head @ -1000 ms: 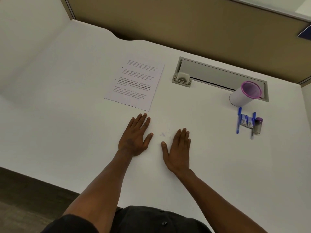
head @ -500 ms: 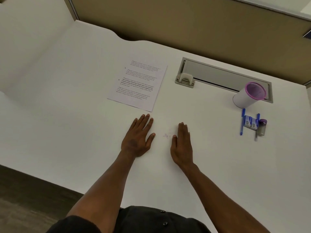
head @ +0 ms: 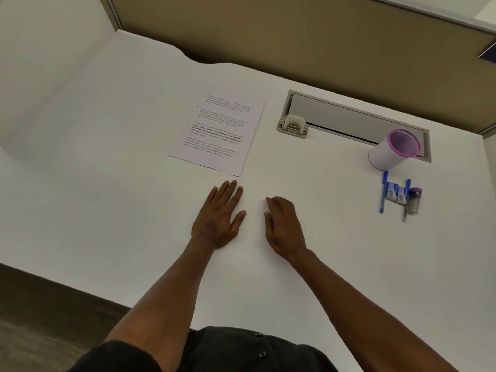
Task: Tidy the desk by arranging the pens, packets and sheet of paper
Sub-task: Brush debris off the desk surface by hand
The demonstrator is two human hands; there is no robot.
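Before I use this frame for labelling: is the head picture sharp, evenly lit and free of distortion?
Head view: wide-angle bend curves the desk edges; light is soft and even, shadows faint, no glare. The sheet of paper shows text lines, too small to read. The right hand looks slightly smeared, the left hand crisp.

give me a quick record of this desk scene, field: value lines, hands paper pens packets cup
left hand: flat on the desk, fingers straight, holds nothing
right hand: on the desk, fingers loosely bent, holds nothing
paper: printed sheet, flat, just beyond the left hand
pens: two blue, side by side, far right
packets: two, between the pens
vial: beside the right pen
cup: white, pink rim, behind the pens
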